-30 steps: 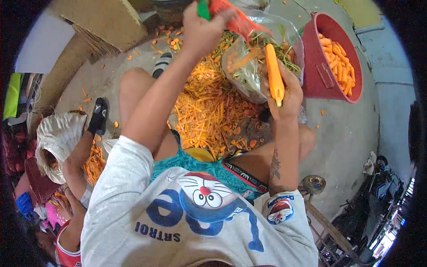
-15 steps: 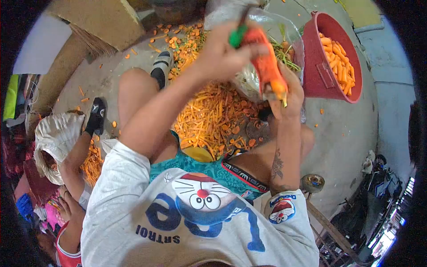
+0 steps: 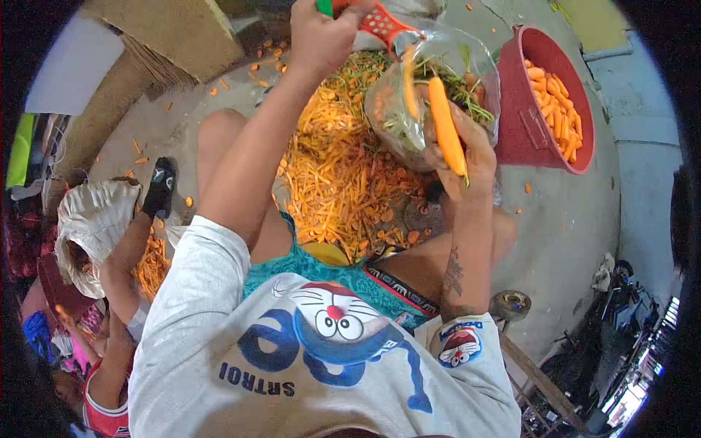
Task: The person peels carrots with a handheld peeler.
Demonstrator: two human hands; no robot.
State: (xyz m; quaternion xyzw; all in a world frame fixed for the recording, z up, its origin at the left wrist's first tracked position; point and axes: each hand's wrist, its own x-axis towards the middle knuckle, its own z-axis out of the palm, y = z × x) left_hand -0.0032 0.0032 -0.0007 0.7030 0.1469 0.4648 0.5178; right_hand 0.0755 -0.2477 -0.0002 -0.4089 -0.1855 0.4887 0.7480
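Since half a second ago, the left hand [image 3: 325, 40] has swung forward and away from the carrot, carrying the orange-red, perforated peeler [image 3: 381, 23] with its green handle; the peeler then lay along the carrot and now stands apart from it, beyond its far end. The fingers of this hand are closed round the handle, which the top edge of the view partly cuts off. A thin, blurred orange strip [image 3: 410, 84] hangs in the air just below the peeler; whether they touch I cannot tell.

The right hand [image 3: 471, 153] is curled round the long, smooth orange carrot [image 3: 447, 125], held at a slant with its green-tipped end toward the wrist. Both sit above the near side of a clear plastic bag [image 3: 391, 139] of green stems and carrots.

To the right of the bag stands a tilted dark-red plastic tub [image 3: 517, 109] of peeled orange carrots [image 3: 558, 109]. Loose orange peelings [image 3: 332, 182] are heaped on the grey floor [image 3: 558, 226] between the person's legs.
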